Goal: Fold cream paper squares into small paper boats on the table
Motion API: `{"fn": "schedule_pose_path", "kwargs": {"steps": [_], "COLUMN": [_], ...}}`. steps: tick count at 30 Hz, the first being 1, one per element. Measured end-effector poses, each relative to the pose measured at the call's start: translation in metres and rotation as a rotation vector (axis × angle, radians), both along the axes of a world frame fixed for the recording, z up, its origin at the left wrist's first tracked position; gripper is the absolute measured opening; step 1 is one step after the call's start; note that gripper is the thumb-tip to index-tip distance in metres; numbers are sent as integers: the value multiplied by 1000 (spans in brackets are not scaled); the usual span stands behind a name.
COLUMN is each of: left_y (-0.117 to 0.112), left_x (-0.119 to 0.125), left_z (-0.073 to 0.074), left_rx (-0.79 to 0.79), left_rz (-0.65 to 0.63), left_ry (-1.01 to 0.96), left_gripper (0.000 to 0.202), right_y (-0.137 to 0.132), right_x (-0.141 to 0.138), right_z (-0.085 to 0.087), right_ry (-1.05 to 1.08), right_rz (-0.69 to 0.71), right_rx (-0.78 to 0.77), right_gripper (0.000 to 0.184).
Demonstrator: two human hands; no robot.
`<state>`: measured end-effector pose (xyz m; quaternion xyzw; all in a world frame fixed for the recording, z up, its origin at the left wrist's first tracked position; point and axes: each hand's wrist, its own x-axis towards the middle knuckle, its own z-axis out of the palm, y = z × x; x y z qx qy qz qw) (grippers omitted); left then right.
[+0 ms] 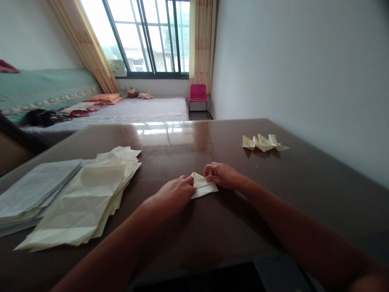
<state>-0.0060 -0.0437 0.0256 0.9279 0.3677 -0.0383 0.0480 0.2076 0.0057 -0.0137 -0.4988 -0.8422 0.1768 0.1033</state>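
Observation:
A small folded piece of cream paper [203,186] lies on the dark brown table [212,231] in front of me. My left hand [174,194] presses on its left edge with fingers curled. My right hand [221,175] pinches the paper's upper right corner, fingers closed on it. Both forearms reach in from the bottom of the view.
A thick stack of cream paper sheets [88,198] lies at the left, beside a pile of grey-white sheets [33,188]. Several finished folded paper shapes [263,143] sit at the far right of the table. Beyond the table are a bed [136,109], a pink chair [198,93] and a window.

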Motion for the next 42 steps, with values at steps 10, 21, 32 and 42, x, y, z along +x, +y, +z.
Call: {"fn": "schedule_pose_path", "kwargs": {"steps": [10,21,32,42], "left_y": [8,29,43,53], "left_x": [-13,-9,-17,-14], "left_z": [7,-4,-19,-24], "left_rx": [-110,-96,-260,-613], "left_rz": [78,178,252,385], "left_ry": [-53,-58,-258,-812], "left_gripper": [22,10,35,23], "right_y": [3,-2,-2,4], "right_x": [7,-10,-8,-11], "right_z": [-1,-3,-4,-6], "right_ry": [21,-9,495,1243], "right_rz": [-51,-14,73,-171], "right_rx": [6,65,-227,-490], "right_gripper": [11,33,33,47]}}
